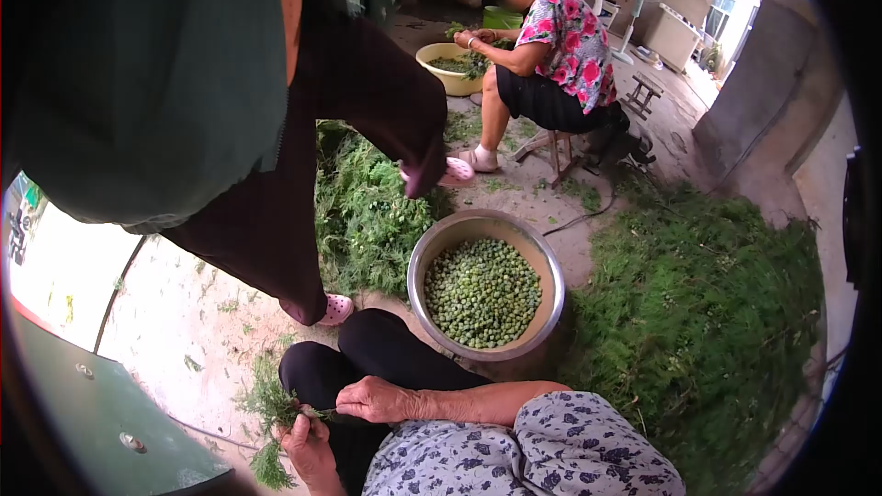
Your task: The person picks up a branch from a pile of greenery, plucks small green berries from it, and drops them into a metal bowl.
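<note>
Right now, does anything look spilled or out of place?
Only loose green scraps strewn over the ground; the steel bowl sits upright, green pods inside. Left hand and right hand grip a leafy sprig.

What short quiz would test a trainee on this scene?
1. True or false: the steel bowl is empty.
2. Pick one. The left hand and the right hand are both on: A) a sprig, B) a knife, C) a stool.
3. What colour is the far bowl in front of the seated person?

Key
1. False: it holds small green balls.
2. A: the sprig is between both hands.
3. Yellow.
</note>
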`<state>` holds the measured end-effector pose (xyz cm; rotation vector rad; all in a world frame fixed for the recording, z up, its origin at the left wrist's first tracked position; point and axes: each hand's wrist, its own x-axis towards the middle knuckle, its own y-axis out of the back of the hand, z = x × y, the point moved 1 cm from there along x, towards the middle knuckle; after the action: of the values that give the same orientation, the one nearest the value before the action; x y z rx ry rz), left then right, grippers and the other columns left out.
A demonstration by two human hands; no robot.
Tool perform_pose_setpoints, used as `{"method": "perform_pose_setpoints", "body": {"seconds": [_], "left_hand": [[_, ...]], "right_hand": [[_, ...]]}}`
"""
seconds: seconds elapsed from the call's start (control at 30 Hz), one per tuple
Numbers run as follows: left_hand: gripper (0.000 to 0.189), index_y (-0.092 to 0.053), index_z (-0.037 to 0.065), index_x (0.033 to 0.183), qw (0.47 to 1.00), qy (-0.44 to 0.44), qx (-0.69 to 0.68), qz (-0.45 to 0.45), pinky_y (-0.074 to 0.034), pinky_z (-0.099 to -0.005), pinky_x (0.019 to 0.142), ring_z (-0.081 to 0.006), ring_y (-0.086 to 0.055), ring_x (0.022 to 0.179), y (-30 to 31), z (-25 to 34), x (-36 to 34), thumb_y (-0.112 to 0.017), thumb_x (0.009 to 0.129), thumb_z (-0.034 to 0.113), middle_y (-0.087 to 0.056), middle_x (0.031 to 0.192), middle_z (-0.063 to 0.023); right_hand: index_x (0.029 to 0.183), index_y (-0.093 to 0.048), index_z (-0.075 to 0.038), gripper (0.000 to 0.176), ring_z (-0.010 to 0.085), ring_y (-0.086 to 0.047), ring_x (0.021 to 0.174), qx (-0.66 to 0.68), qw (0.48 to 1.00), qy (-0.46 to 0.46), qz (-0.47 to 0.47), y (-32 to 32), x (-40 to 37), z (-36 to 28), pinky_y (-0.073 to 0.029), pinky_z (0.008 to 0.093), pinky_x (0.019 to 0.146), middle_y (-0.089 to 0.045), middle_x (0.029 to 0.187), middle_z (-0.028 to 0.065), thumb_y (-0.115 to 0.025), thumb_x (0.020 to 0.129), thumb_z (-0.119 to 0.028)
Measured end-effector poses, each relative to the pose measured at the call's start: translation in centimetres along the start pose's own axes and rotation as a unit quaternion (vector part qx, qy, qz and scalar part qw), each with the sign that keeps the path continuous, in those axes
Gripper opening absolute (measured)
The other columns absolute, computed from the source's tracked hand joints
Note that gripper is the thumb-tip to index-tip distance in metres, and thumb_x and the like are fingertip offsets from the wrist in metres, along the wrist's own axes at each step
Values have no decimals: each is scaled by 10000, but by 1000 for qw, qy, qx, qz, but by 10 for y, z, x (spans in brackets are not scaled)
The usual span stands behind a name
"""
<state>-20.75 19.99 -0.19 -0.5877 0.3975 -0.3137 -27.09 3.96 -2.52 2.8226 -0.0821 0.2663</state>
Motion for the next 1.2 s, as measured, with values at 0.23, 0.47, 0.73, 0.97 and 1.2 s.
{"method": "perform_pose_setpoints", "body": {"seconds": [0.23,0.47,0.73,0.97,1.2], "left_hand": [[153,-608,44,934,994,23,-39,101,-444,-168,468,-98,-538,549,43,0,22,-622,801,118,-633,829,-22],[155,-600,49,946,991,54,-55,111,-441,-171,446,-109,-569,562,35,5,20,-610,831,152,-629,819,-31],[309,-498,27,1128,994,27,-16,107,-513,-241,604,-158,-614,761,11,16,3,-572,863,168,-583,1058,-119],[142,-524,20,933,986,-79,-5,145,-499,-286,681,-189,-597,797,8,27,5,-503,902,157,-611,943,-119],[152,-517,33,929,959,-47,76,267,-472,-260,520,-162,-563,607,106,27,16,-532,881,177,-611,810,-96]], "right_hand": [[780,-560,4,161,301,-587,674,8,1000,-1,8,4,-1,-1,-449,358,610,-563,681,132,-565,845,-142],[779,-553,14,174,333,-567,664,28,999,-8,23,3,6,-6,-447,364,610,-558,667,153,-557,848,-146],[837,-590,16,171,277,-609,658,8,993,-16,115,1,51,-28,-460,333,586,-569,668,163,-560,847,-153],[829,-578,4,194,378,-563,653,25,997,14,-75,-52,60,-50,-433,417,578,-570,667,193,-543,848,-186],[901,-547,-4,271,375,-559,815,-106,976,47,-182,-30,86,-43,-433,443,677,-570,786,174,-619,784,-237]]}}
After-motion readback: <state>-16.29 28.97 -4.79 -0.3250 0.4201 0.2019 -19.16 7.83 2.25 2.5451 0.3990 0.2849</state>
